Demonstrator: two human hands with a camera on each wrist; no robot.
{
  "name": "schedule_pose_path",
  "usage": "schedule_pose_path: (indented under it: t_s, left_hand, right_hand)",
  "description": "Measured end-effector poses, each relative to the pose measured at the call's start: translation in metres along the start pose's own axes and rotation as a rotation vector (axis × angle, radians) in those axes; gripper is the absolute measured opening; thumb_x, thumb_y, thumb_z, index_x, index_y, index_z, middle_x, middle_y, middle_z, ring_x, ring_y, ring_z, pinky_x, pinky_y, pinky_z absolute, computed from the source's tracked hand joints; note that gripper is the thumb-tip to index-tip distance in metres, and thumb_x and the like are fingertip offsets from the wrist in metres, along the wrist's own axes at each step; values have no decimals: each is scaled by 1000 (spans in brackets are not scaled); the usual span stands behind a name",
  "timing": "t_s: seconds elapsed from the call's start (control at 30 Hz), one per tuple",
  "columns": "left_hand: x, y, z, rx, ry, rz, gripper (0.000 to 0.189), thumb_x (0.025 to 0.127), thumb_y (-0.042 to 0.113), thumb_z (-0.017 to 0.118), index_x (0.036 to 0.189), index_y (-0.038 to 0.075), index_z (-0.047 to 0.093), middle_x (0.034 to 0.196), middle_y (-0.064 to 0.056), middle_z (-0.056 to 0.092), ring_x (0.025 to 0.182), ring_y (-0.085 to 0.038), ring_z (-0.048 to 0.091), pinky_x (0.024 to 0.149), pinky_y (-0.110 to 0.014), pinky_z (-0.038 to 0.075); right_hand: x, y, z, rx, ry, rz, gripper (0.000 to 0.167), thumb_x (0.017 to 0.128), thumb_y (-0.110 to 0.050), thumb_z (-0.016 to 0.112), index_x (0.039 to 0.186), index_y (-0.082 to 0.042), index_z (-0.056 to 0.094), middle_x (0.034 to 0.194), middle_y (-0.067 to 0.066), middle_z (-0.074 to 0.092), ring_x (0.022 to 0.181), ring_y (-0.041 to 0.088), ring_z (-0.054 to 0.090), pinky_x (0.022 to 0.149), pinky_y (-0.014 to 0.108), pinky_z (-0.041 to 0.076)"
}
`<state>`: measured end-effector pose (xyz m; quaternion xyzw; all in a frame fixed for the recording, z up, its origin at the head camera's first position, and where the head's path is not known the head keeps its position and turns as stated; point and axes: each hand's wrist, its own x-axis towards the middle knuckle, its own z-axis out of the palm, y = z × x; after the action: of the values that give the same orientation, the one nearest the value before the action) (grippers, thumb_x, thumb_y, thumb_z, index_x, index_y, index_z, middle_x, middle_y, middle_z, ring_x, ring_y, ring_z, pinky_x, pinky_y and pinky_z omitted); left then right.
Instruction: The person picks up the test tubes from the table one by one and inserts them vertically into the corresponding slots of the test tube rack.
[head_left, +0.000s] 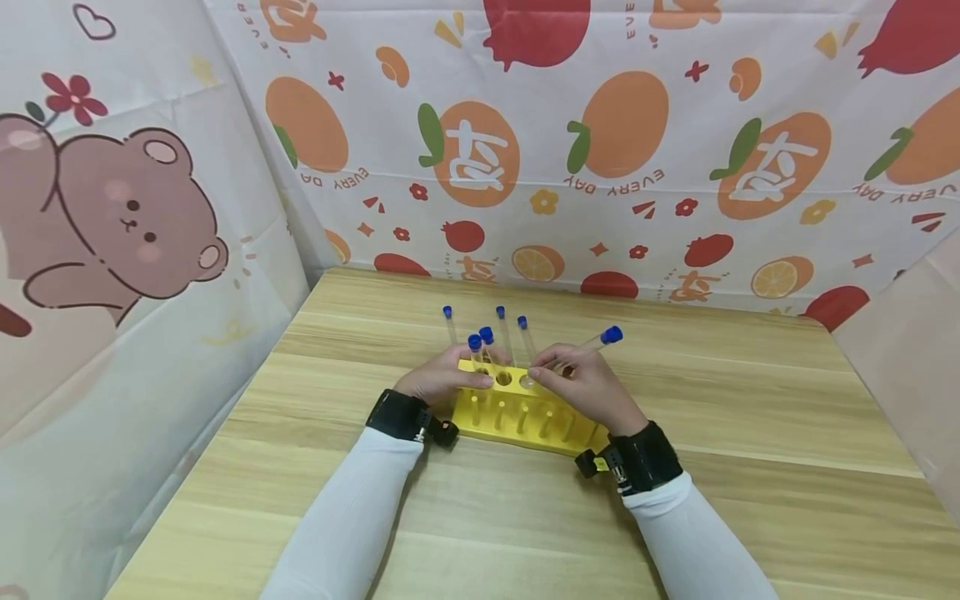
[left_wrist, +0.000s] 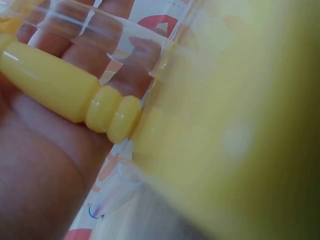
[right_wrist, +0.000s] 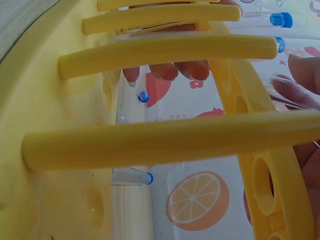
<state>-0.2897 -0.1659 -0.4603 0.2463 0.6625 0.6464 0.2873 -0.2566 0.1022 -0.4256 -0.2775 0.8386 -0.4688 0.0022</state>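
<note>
A yellow test tube rack [head_left: 495, 427] stands on the table, with two blue-capped test tubes, one [head_left: 475, 342] beside the other [head_left: 487, 335], upright in its left holes. My left hand [head_left: 442, 375] holds the rack's left end, thumb along the front of the top plate. In the left wrist view, the palm lies around a yellow post [left_wrist: 50, 77], and a clear tube [left_wrist: 90, 32] runs between post and fingers. My right hand [head_left: 588, 387] pinches another blue-capped test tube [head_left: 612, 335], tilted with its cap up to the right, its lower end close over the third hole.
Behind the rack lie three more blue-capped tubes, one at left [head_left: 447, 312], one in the middle [head_left: 501, 312] and one nearer the right hand [head_left: 522, 322]. Upright pegs [right_wrist: 170, 142] line the rack's front. A printed fruit cloth [head_left: 555, 200] hangs behind the wooden table [head_left: 360, 333].
</note>
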Motion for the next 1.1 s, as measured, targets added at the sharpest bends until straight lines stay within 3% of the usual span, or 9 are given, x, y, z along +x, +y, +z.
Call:
schedule_pose_path:
  t_s: [0.27,0.63,0.83,1.1]
  left_hand:
    - [1,0,0,46,-5,19,36,92,13,64,125,-1,60,122,-12,64,103,-23,64,86,-32,56]
    - [-1,-2,0,54,2,19,38,93,10,61,129,-2,59,126,-13,64,114,-24,60,93,-31,53]
    - [-2,-3,1,48,1,15,39,92,13,61,130,1,60,125,-14,64,118,-28,57,97,-35,50]
    - [-1,-4,1,87,1,39,42,92,17,63,129,-1,59,125,-12,65,118,-24,58,98,-34,50]
  right_hand:
    - [0,1,1,13,-3,2,12,93,-30,68,96,-19,72,93,-5,69,75,17,56,65,25,48]
    - [1,0,4,-64,-38,-63,13,95,-33,64,95,-22,71,95,-10,67,89,10,60,70,29,50]
    - [2,-1,5,-95,-54,-57,14,96,-34,62,96,-23,70,96,-10,67,92,10,61,76,32,52]
    - [1,1,6,-105,-50,-73,14,96,-35,62,96,-24,70,95,-11,66,91,9,61,77,33,52]
